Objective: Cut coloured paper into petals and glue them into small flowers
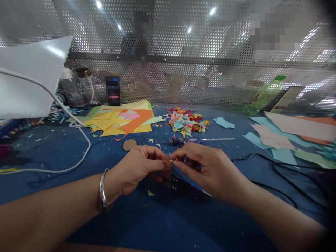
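Observation:
My left hand (143,162) and my right hand (203,161) meet fingertip to fingertip over the blue table. Between them is a tiny yellow piece (171,160), perhaps paper, pinched by thumb and forefinger on both sides and mostly covered. A silver bangle (103,189) circles my left wrist. Just beyond the left hand lies a round tan cardboard piece (129,144). Behind the right hand rests a glue gun (181,141), partly hidden, with a clear glue stick (217,139) reaching right. A dark, shiny object (181,187) lies under my hands; its kind is unclear.
A heap of small coloured paper bits (186,120) sits at the back centre. Yellow and orange sheets (115,120) lie left of it, pastel sheets (278,136) to the right. A white cable (86,143) and black cables (283,175) cross the table. Bottles (86,84) stand back left.

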{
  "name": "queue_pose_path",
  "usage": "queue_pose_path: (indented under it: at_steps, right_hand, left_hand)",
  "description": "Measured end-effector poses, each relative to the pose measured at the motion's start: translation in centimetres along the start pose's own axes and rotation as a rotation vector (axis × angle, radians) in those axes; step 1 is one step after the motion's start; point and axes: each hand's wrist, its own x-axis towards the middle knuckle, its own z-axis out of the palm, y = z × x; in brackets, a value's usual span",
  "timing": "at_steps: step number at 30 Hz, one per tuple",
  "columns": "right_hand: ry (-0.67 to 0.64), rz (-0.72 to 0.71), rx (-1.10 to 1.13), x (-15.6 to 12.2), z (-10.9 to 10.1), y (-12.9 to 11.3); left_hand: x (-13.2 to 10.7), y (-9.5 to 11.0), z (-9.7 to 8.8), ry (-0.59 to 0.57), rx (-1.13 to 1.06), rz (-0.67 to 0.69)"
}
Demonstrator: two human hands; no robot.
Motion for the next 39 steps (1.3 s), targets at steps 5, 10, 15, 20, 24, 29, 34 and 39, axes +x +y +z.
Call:
queue_pose_path:
  at_steps: [5,10,15,20,24,29,34,39]
  right_hand:
    - [-0.012,0.033,0.028,0.0,0.02,0.06]
    - [-0.036,0.005,0.039,0.07,-0.05,-0.22]
    - [-0.033,-0.002,0.05,0.04,-0.22,-0.35]
    - [-0.022,0.033,0.061,-0.12,-0.2,0.0]
    - [-0.009,0.047,0.056,-0.19,-0.01,0.3]
    - [0.014,0.038,0.045,-0.17,0.03,0.34]
    - [0.028,0.05,0.046,-0.02,0.01,0.17]
    - [0.031,0.078,0.055,0.13,-0.01,0.22]
  left_hand:
    - [-0.2,0.07,-0.17,-0.017,0.011,-0.008]
    - [-0.19,0.18,-0.21,-0.02,0.014,-0.017]
    - [-0.17,0.22,-0.2,-0.028,0.023,-0.02]
    - [-0.22,0.23,-0.1,-0.002,0.004,-0.032]
    - [-0.14,0.23,-0.07,0.002,-0.02,-0.017]
    - [-0.03,0.2,0.02,-0.003,-0.062,0.014]
    - [0.19,-0.02,0.04,0.011,-0.094,0.054]
    - [0.25,-0.1,0.11,0.03,-0.077,0.112]
